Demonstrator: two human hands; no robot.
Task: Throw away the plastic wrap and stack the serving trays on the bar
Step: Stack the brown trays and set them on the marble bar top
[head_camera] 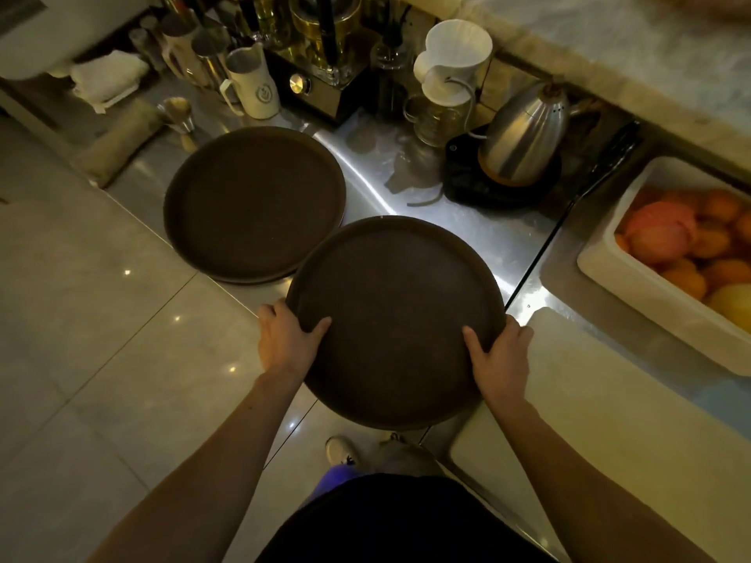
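Serving tray (390, 319) clasped between left grip (286, 339), right grip (498, 353), near edge

Both bare forearms reach forward side by side, the left hand (285, 340) and right hand (502, 355) each clamped on an opposite near edge of one round tray (394, 314), thumbs lying on top and the other fingers hidden beneath.

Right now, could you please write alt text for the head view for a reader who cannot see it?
Left hand and right hand hold a round brown tray above a steel counter. A second round tray lies beside it, with a kettle and tub of oranges behind.
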